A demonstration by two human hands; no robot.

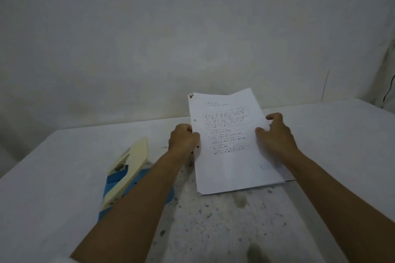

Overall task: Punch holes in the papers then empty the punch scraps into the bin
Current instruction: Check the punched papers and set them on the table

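The desk [53,177] is carrying everything, and the hole punch [128,175] is lying on it down and to the left of both grips, its long axis running from the near edge away toward the wall, its cream lever raised. The left forearm is passing right over its near end. The stack of papers [230,147] is standing tilted between the two grips, long axis pointing away from the person, its lower edge seemingly resting on the desk, though the dim view makes that uncertain. The left hand [184,140] is clenching the left margin, the side that is facing the punch and already showing a small hole, so this grip is the nearer one for feeding the sheets leftward. The right hand [275,134] is pinching the opposite edge, thumb in front, wrist straight. No bin is showing.
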